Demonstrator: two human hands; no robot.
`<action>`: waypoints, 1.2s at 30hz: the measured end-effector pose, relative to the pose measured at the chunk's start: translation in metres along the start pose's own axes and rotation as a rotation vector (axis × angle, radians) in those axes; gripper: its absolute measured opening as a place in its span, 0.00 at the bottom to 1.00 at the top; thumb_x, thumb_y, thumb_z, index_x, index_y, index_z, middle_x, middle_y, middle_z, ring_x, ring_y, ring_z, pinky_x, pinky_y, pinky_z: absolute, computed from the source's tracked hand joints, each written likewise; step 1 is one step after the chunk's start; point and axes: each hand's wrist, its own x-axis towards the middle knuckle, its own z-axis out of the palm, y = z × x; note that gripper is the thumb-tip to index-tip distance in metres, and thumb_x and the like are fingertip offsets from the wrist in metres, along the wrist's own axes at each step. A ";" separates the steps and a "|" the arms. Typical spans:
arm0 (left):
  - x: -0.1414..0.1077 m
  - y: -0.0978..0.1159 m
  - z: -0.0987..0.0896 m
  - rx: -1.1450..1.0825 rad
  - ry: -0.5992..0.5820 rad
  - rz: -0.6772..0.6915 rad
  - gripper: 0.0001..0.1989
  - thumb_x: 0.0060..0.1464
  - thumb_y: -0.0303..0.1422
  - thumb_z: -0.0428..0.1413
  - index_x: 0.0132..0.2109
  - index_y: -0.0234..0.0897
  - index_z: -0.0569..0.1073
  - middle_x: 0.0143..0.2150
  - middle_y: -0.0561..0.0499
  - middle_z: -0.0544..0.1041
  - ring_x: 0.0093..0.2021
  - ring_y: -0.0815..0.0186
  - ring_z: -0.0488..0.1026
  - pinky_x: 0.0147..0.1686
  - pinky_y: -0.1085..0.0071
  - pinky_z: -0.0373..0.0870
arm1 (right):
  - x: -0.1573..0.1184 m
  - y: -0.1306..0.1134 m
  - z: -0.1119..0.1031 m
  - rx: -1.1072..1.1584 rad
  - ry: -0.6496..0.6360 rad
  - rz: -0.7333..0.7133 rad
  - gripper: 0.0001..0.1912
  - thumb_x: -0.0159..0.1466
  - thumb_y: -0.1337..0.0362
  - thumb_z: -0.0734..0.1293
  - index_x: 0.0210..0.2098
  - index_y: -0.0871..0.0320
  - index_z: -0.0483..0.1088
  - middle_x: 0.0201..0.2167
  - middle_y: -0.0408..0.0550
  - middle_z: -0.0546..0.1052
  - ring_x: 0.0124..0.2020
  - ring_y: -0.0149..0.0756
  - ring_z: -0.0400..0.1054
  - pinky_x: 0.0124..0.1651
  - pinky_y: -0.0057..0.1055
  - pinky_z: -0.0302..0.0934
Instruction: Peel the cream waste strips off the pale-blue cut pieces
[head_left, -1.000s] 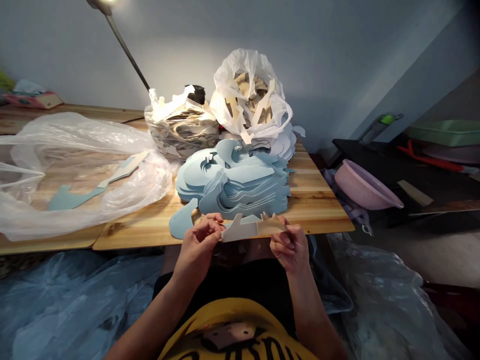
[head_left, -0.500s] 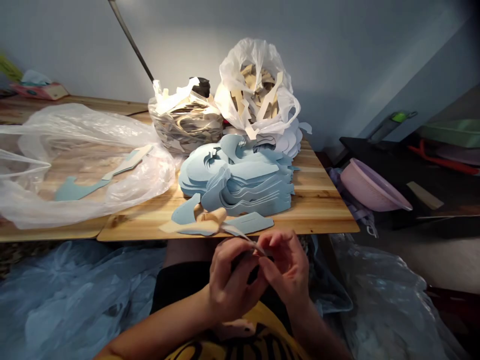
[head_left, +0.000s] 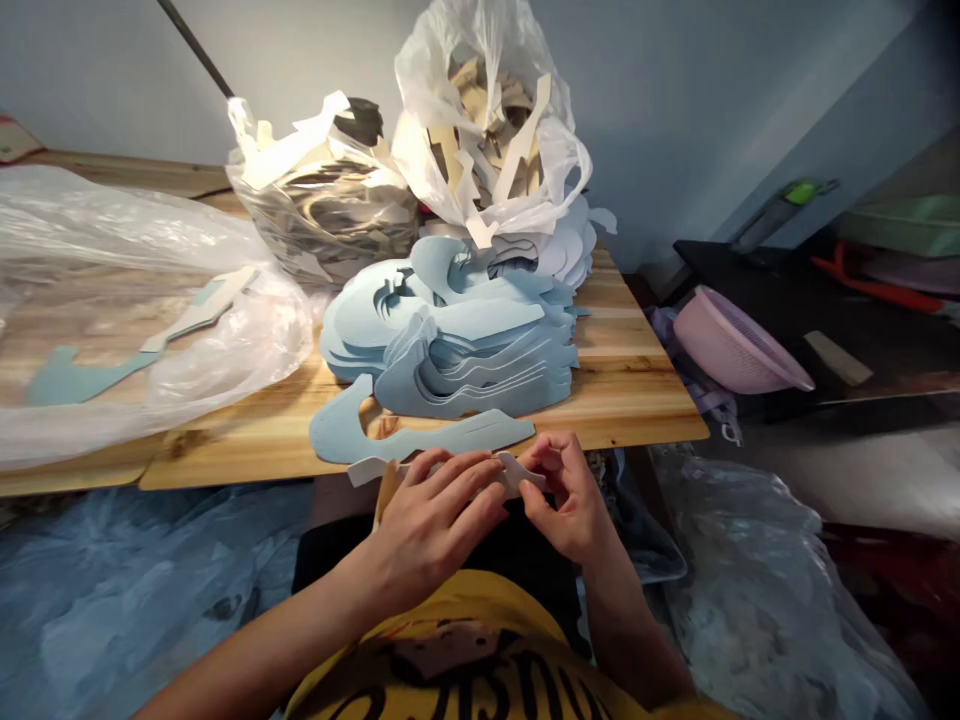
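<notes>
The left hand and right hand sit close together just off the counter's front edge. Both grips are clamped on a white cut-out that spans between them, its middle hidden behind the left hand. A tan strip rises beside the left palm. Just ahead, a blue cut-out lies flat on the wooden counter, before a stack of pale blue cut-outs. Behind that stack, a white plastic bag of tan scraps and a clear bag of scraps block the wall. A clear plastic sheet covers the counter's left side, and a pink colander sits rightward on a dark surface.
</notes>
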 end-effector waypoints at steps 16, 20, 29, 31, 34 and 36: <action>0.011 -0.048 0.072 0.108 0.014 -0.046 0.07 0.65 0.30 0.56 0.47 0.32 0.77 0.47 0.42 0.83 0.44 0.59 0.79 0.42 0.64 0.74 | 0.022 0.066 -0.040 -0.538 0.157 -0.027 0.14 0.65 0.72 0.65 0.49 0.53 0.69 0.46 0.49 0.78 0.49 0.40 0.75 0.56 0.39 0.69; 0.009 -0.049 0.080 0.124 -0.019 -0.075 0.08 0.66 0.32 0.56 0.46 0.33 0.78 0.47 0.43 0.83 0.43 0.59 0.79 0.42 0.64 0.75 | 0.021 0.068 -0.040 -0.447 0.193 -0.011 0.14 0.66 0.70 0.67 0.50 0.53 0.68 0.46 0.48 0.79 0.48 0.38 0.77 0.55 0.36 0.70; 0.013 -0.044 0.081 0.123 -0.057 -0.113 0.08 0.65 0.30 0.57 0.47 0.32 0.78 0.47 0.44 0.83 0.44 0.60 0.79 0.45 0.64 0.78 | 0.023 0.069 -0.043 -0.442 0.192 -0.015 0.13 0.66 0.70 0.67 0.50 0.53 0.69 0.45 0.48 0.79 0.46 0.37 0.78 0.53 0.34 0.71; 0.014 -0.043 0.082 0.121 -0.050 -0.103 0.07 0.65 0.29 0.57 0.46 0.32 0.78 0.46 0.44 0.83 0.44 0.60 0.79 0.45 0.64 0.78 | 0.023 0.068 -0.043 -0.455 0.184 -0.028 0.13 0.66 0.70 0.66 0.50 0.54 0.70 0.45 0.48 0.79 0.46 0.37 0.77 0.53 0.34 0.71; 0.014 -0.041 0.082 0.121 -0.045 -0.102 0.07 0.64 0.28 0.57 0.47 0.31 0.78 0.45 0.44 0.83 0.43 0.60 0.79 0.45 0.63 0.79 | 0.023 0.068 -0.044 -0.473 0.176 -0.050 0.13 0.67 0.71 0.66 0.50 0.53 0.71 0.44 0.49 0.79 0.46 0.38 0.76 0.53 0.35 0.71; 0.013 -0.040 0.082 0.121 -0.046 -0.110 0.07 0.64 0.28 0.57 0.47 0.30 0.78 0.45 0.44 0.83 0.43 0.60 0.79 0.45 0.63 0.79 | 0.023 0.068 -0.044 -0.481 0.175 -0.061 0.14 0.67 0.71 0.66 0.51 0.53 0.71 0.45 0.49 0.79 0.46 0.38 0.76 0.53 0.36 0.71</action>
